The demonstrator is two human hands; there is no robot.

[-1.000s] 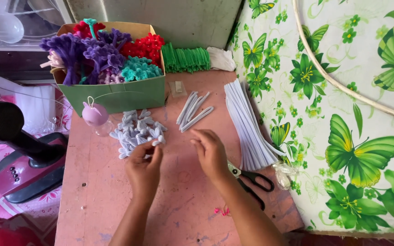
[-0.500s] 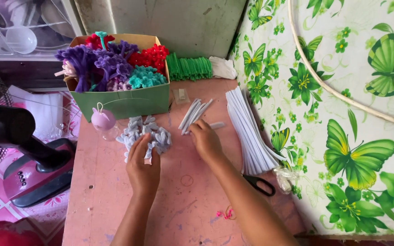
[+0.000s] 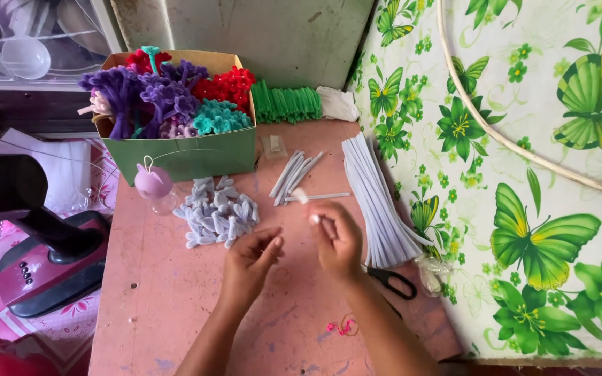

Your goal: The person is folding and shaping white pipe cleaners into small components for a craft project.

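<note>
Nearest me, over the middle of the pink tabletop [image 3: 175, 313], my right hand [image 3: 336, 240] pinches a short white pipe cleaner piece [image 3: 303, 200] between thumb and fingertips, its free end pointing up and away. My left hand [image 3: 249, 261] hovers just beside it, fingers loosely curled and holding nothing, seemingly placed to take the other end. Black-handled scissors [image 3: 391, 280] lie by my right wrist, near the right edge. Farther on, a heap of bent pale pieces [image 3: 217, 212] sits left of centre, probably kept together as finished work, while cut lengths [image 3: 294, 177] and a long bundle of white stems [image 3: 377, 202] lie toward the right edge. At the far left corner, a green cardboard box [image 3: 189, 157] holds purple, red and teal pipe-cleaner flowers [image 3: 168, 94]; green stems [image 3: 287, 104] lie beside it.
</note>
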